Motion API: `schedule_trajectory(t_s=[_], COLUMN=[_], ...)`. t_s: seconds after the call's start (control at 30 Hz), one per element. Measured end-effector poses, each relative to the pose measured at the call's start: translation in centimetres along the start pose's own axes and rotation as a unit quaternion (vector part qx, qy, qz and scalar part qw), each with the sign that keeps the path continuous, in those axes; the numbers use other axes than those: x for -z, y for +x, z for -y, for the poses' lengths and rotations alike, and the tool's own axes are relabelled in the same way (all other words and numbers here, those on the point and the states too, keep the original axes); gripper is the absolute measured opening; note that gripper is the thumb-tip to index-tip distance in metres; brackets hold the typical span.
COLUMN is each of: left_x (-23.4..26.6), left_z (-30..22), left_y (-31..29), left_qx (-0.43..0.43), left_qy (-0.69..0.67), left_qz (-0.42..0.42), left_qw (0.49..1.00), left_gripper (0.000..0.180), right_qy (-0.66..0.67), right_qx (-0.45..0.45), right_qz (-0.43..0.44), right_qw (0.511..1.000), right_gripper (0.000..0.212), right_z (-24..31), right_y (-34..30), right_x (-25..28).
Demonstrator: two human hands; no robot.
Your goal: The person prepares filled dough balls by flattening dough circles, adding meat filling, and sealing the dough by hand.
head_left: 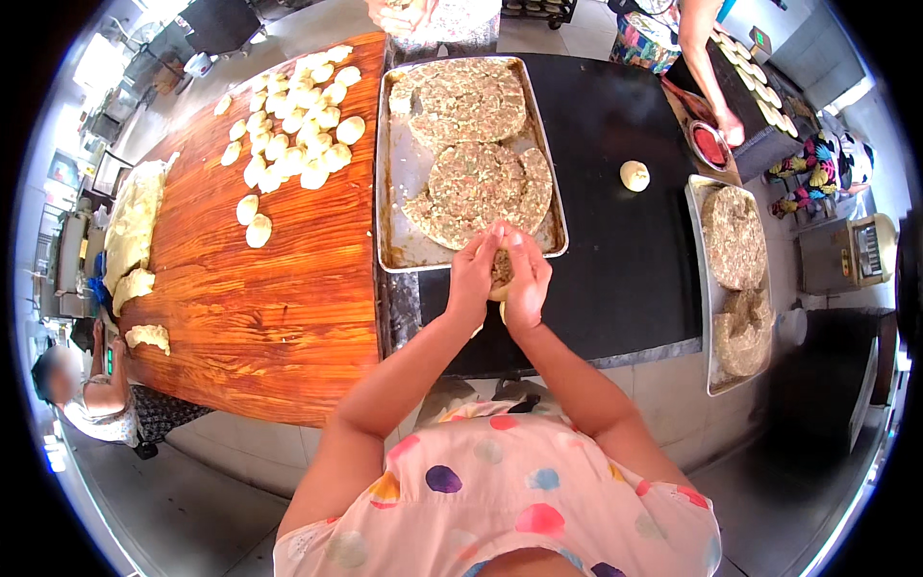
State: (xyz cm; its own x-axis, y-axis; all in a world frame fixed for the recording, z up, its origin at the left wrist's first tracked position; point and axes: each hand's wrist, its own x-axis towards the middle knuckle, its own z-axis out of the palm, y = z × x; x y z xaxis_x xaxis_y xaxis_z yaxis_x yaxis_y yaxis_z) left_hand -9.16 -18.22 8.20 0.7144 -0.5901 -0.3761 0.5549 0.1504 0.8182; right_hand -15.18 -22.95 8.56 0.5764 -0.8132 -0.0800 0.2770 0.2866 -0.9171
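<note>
Close in front of me, my left hand (470,279) and my right hand (525,281) are closed around a piece of dough with brown, chopped filling (501,270) showing in its middle. Their fingertips meet at the dough's far side. Just beyond them lies a metal tray (396,207) bearing two large mounds of filling; the nearer mound (476,188) almost reaches my fingers. Parts of pale dough (478,330) peek out beneath my wrists, mostly hidden.
Many dough balls (298,125) lie on the wooden table (279,298) at left, beside a big dough slab (135,221). One ball (635,175) sits on the black worktop (615,260). Another filling tray (711,327) stands right. A co-worker's hand (731,129) touches a red-filled bowl (710,146).
</note>
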Motion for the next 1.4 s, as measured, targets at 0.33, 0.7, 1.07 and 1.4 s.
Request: schedule_trajectory(t_s=[0.33, 0.7, 1.07, 1.4], left_x=[-1.9, 1.0, 0.5, -1.3], left_z=[-2.6, -3.7, -4.7, -4.9], left_y=[0.9, 0.0, -2.5, -3.9], left_qx=[-0.045, 0.085, 0.121, 0.060], left_qy=[-0.154, -0.014, 0.031, 0.084], left_qz=[-0.036, 0.092, 0.259, 0.261], left_qw=[0.986, 0.992, 0.958, 0.960], left_gripper=[0.049, 0.050, 0.060, 0.036], right_qy=[0.111, -0.285, -0.328, -0.361], right_qx=[0.015, 0.159, 0.236, 0.392], right_qz=[-0.062, 0.250, 0.255, 0.227], right_qw=[0.992, 0.912, 0.878, 0.815], right_gripper=[0.027, 0.098, 0.105, 0.083], right_z=[1.5, 3.2, 7.6, 7.6], right_y=[0.7, 0.7, 0.6, 0.0], right_x=[-0.8, 2.7, 4.5, 3.8])
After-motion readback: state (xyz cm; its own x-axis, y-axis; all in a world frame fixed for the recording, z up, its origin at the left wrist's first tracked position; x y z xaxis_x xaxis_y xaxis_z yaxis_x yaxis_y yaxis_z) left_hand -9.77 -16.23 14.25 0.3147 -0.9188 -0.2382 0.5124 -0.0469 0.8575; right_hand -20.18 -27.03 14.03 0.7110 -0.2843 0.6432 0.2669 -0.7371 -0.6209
